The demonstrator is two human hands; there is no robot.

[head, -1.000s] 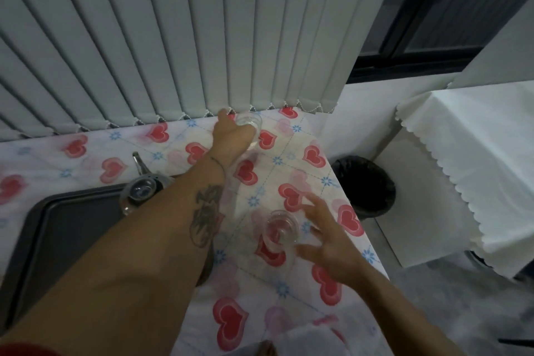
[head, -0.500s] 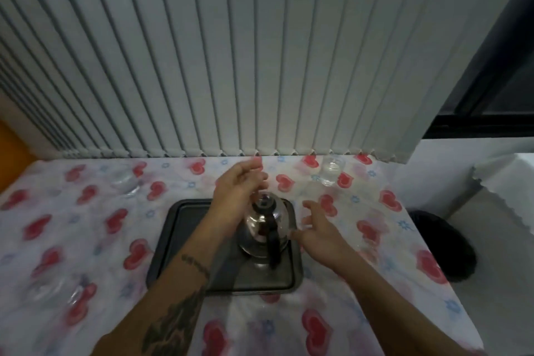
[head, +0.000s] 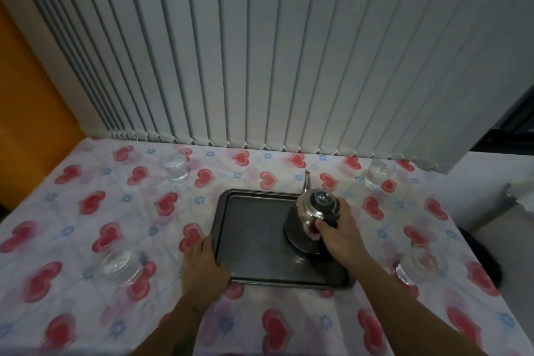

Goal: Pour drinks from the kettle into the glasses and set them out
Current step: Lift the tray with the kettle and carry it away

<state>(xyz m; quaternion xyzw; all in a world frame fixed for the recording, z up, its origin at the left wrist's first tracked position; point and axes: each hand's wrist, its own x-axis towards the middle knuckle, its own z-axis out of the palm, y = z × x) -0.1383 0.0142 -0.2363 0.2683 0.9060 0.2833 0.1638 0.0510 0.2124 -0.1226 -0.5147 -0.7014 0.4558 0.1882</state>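
Note:
A steel kettle (head: 310, 211) with a black lid and thin spout stands on the right side of a dark tray (head: 254, 228). My right hand (head: 342, 235) is closed around the kettle's black handle. My left hand (head: 202, 261) grips the tray's front left edge. Clear glasses with liquid stand around the table: one far left (head: 174, 165), one far right (head: 378, 173), one near left (head: 120, 267), one near right (head: 419, 266).
The table wears a white cloth with red hearts (head: 95, 202). Vertical blinds (head: 260, 52) hang right behind it. An orange wall (head: 26, 95) is at the left. A dark bin (head: 482, 257) sits on the floor beyond the table's right edge.
The view has swung left and down from the table's right corner. My left hand dropped from the kettle lid to the tray edge. My right hand closed on the kettle handle.

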